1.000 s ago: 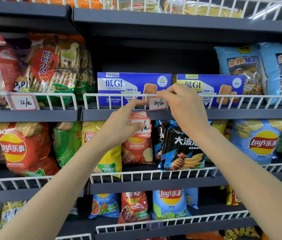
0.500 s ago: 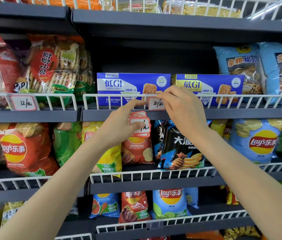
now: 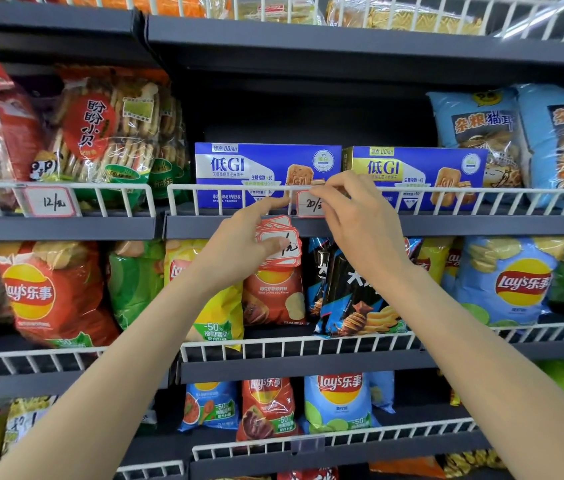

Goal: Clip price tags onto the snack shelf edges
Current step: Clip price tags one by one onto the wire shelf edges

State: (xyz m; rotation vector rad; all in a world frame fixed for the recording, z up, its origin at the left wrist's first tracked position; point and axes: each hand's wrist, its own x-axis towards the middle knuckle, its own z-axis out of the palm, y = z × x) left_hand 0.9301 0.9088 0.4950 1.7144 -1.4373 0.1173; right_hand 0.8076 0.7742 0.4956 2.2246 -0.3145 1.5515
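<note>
Right hand [image 3: 353,223] lowered, tag [image 3: 310,204] under grip

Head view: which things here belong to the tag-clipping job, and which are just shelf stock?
In the job:
- right hand at the 20 price tag
- white wire rail
- left hand holding the spare tags
- clipped 12 tag

Just stock:
- blue biscuit boxes
- Lay's chip bags
- cracker bags

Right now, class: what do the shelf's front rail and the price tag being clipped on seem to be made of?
Front rail: probably metal wire with a smooth white coating, judging by its thin welded bars. Price tag: seemingly white card with a red border and handwritten ink, possibly in a glossy clear sleeve; partly hidden by the right hand.
</note>
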